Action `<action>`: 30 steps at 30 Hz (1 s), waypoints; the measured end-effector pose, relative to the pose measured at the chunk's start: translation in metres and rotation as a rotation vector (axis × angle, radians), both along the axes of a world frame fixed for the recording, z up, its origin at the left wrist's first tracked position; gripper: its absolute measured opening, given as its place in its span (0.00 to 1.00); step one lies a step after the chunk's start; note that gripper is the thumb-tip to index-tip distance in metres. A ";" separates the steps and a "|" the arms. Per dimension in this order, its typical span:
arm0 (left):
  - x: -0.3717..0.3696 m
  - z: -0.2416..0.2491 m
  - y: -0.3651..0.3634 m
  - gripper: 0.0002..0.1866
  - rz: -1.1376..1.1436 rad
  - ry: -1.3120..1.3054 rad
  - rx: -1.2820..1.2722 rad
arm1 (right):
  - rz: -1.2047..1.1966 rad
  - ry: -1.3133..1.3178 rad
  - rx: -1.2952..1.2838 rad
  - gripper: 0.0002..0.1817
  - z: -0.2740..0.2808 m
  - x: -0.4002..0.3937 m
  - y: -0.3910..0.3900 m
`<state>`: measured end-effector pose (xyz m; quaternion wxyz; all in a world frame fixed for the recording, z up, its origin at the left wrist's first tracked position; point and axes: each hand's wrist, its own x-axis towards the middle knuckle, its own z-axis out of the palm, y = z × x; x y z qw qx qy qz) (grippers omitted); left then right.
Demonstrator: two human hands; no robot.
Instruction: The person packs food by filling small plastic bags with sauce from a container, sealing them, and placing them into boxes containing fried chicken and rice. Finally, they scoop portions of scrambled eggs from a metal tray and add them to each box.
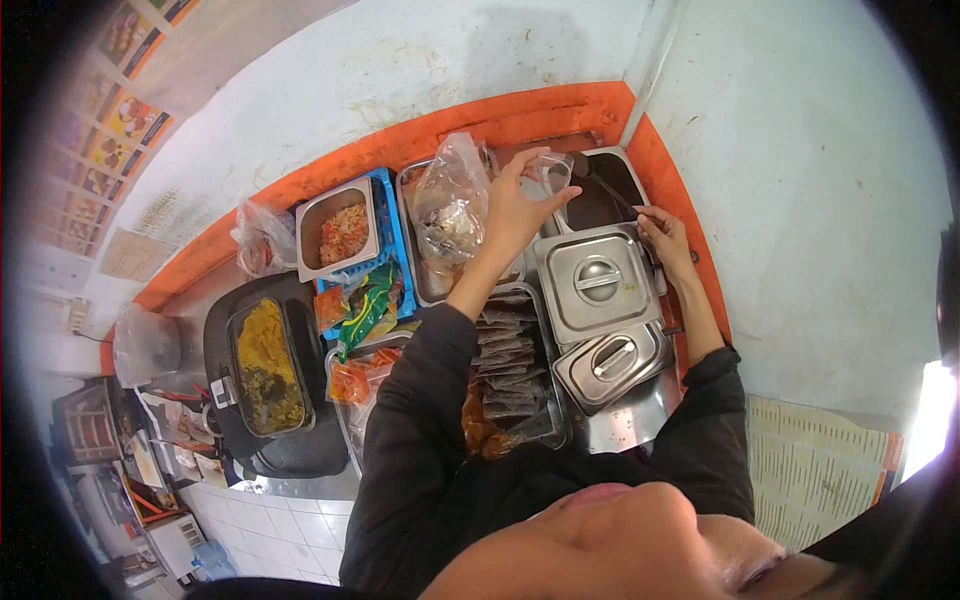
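My left hand (520, 205) is closed around a small clear plastic cup (552, 170), held over the near-left side of a steel pan of dark brown sauce (632, 180). My right hand (662, 238) pinches the handle end of a ladle (612, 192). The ladle's dark, sauce-coated bowl is up at the pan's left side, right beside the cup. Just below the pan, between my forearms, lies a lidded steel pan (570, 305).
Nearer me stands a smaller lidded pan (590, 385). To the left are a tray of dark flat packets (510, 350), a plastic bag (455, 195), a pan of chopped reddish food (335, 262) and a black tray of yellow food (262, 330). Orange-trimmed walls (672, 170) close the far and right sides.
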<state>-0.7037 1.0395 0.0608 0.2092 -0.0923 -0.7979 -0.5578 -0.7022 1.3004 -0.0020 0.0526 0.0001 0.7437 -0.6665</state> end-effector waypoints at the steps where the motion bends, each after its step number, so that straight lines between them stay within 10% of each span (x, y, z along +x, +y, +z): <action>1: -0.004 -0.004 0.004 0.31 0.006 0.017 0.001 | -0.001 -0.002 0.003 0.11 0.006 0.007 -0.001; 18: -0.025 -0.044 0.045 0.29 -0.031 0.067 -0.046 | -0.257 0.135 0.031 0.11 0.058 0.054 -0.021; 30: -0.022 -0.034 0.048 0.28 -0.050 0.103 -0.014 | -0.283 0.649 0.492 0.10 0.060 0.065 -0.035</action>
